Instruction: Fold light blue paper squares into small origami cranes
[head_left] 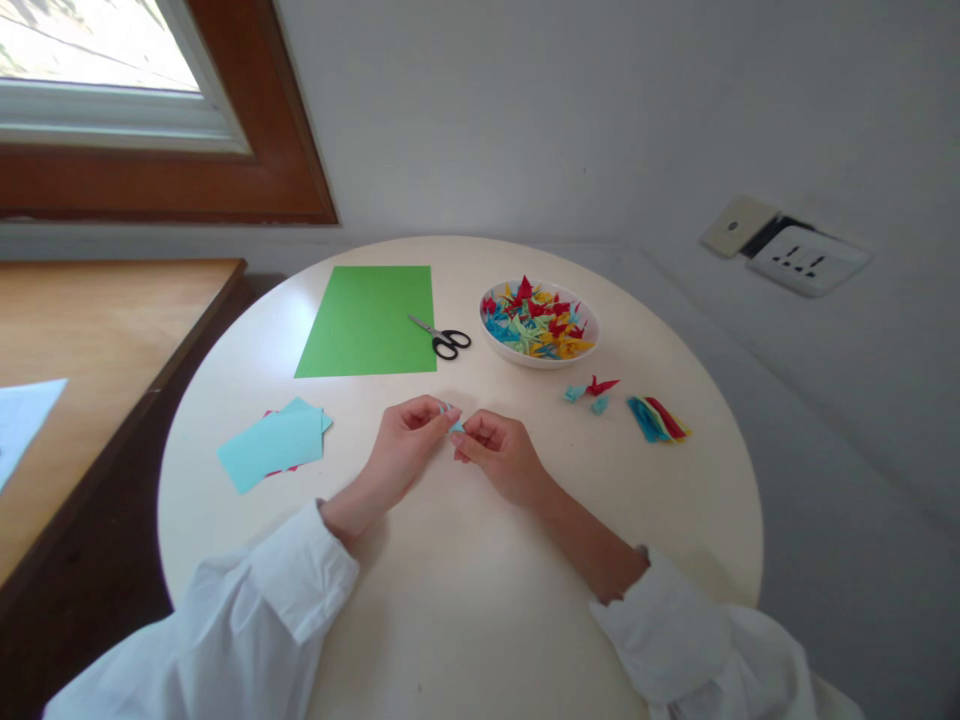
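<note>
Between my two hands, over the middle of the round table, is a small piece of folded light blue paper. My left hand pinches its left side between thumb and fingers. On the other side, the thumb and fingertips of my right hand are closed on it too. Most of the paper is covered by my fingers, so its exact shape is hidden. Just beyond my hands lie scissors with black handles, their tips resting on a green sheet.
A white bowl holds many colourful paper cranes. Right of my hands lie a red paper crane, small light blue folded pieces and a stack of coloured strips. Light blue sheets lie at left on the round table.
</note>
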